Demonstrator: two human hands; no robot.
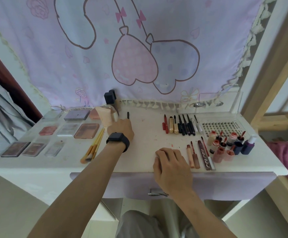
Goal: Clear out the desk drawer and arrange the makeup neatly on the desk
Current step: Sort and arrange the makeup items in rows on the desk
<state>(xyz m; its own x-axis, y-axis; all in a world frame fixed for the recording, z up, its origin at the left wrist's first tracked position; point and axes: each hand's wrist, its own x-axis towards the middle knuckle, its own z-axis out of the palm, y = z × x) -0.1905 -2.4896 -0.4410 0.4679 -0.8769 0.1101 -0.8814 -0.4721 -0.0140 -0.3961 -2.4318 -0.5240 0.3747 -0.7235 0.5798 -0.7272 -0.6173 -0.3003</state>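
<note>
Makeup lies in groups on the white desk [145,134]. My left hand [121,128], with a black watch on the wrist, pinches a thin black brush [128,115] near the desk's back middle. Next to it stand a pink tube [105,117] and a dark-capped bottle [109,100]. My right hand [169,162] rests with curled fingers on the desk's front edge and holds nothing that I can see. The lilac drawer [225,184] below is shut, its metal handle [157,193] by my right wrist.
Palettes [86,131] fill the left side, with yellow-handled brushes [95,145] beside them. On the right lie a row of pencils and mascaras [181,125], lip tubes [200,155], small bottles [229,145] and a lash tray [220,127]. A pink curtain [139,48] hangs behind.
</note>
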